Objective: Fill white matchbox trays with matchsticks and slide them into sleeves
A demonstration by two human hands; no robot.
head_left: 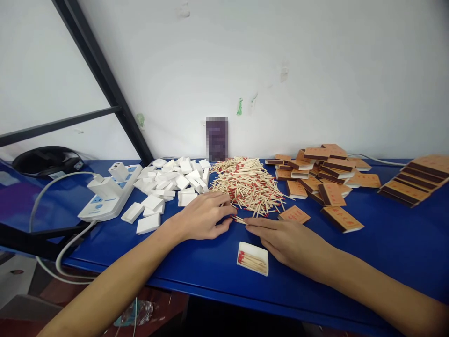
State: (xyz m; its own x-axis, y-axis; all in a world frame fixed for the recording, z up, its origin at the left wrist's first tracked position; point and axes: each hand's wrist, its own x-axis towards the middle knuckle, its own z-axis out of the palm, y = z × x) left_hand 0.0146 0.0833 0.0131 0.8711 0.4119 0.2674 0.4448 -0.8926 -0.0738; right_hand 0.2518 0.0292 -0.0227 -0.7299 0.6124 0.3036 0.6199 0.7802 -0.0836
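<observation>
A few matches [240, 219] lie between my two hands, just in front of a big heap of red-tipped matches [245, 185]. My left hand [206, 216] pinches their red-headed end, thumb and fingers together. At the other end, the fingertips of my right hand [280, 234] close on the sticks. Nearer to me, beside the right hand, a white matchbox tray [260, 249] holds several matches, heads to the left. Behind my left hand is a pile of empty white trays [168, 178]. Printed orange matchbox sleeves [336, 196] are piled beyond my right hand.
On the left stands a white power strip [115, 196] with plugs and cables, near black headphones [47, 161]. A black metal frame [101, 84] rises there. Stacked sleeves [417, 180] stand at the far right. A wall [298, 56] borders the blue table [196, 262] at the back.
</observation>
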